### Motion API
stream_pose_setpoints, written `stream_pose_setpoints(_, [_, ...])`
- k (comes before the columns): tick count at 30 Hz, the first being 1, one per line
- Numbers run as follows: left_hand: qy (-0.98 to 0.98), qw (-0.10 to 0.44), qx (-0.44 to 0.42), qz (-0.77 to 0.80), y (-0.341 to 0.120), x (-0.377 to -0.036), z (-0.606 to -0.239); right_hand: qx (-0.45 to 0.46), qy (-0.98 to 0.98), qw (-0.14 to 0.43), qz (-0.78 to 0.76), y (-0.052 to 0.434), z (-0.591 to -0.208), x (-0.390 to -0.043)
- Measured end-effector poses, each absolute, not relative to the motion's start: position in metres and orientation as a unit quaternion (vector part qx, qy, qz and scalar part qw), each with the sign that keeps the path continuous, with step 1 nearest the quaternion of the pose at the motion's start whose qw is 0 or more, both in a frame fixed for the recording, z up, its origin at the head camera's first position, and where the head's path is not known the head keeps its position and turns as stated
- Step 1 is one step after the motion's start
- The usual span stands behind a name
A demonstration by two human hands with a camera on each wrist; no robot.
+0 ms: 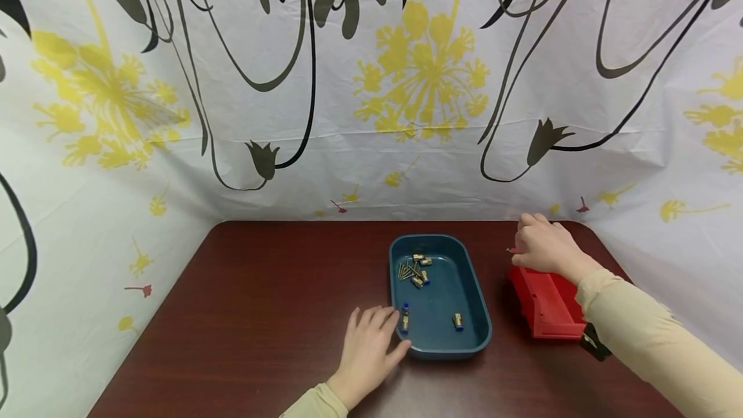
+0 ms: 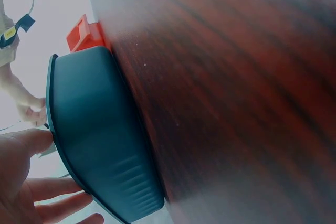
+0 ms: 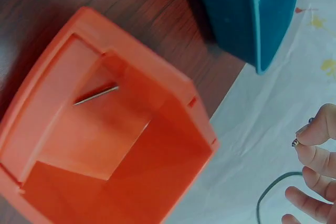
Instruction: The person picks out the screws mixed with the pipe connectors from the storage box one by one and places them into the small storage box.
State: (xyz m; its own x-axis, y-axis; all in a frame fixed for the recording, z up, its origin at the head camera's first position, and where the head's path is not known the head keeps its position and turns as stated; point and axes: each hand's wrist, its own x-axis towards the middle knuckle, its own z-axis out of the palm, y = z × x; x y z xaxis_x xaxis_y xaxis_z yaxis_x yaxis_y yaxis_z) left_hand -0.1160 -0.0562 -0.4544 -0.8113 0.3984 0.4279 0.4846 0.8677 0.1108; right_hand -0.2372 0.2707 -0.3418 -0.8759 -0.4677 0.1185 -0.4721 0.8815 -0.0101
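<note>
The blue tray (image 1: 444, 342) holds several brass fittings with blue ends (image 1: 458, 322) and a small pile of thin nails (image 1: 409, 271). At its near left corner my left hand (image 1: 368, 350) has its fingers spread, fingertips right at the rim; the left wrist view shows the thumb and fingers along that rim. Above the far end of the red bin (image 1: 557, 331) is my right hand (image 1: 542, 244). Its thumb and forefinger pinch a small metallic piece (image 3: 295, 142), mostly hidden by the fingers; I cannot tell its kind. One nail (image 3: 96, 95) lies inside the red bin.
The tray and bin stand side by side on a dark red-brown wooden table (image 1: 278, 302). A white patterned cloth (image 1: 325, 115) hangs behind the table's far edge. A dark device (image 1: 594, 342) is at the right wrist, beside the bin.
</note>
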Motion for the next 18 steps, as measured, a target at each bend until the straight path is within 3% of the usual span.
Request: stream_pose_setpoints(18, [-0.946, 0.198, -0.232, -0.107, -0.057, -0.115, -0.453, 0.183, -0.982, 0.034, 0.041, 0.306, -0.362, -0.232])
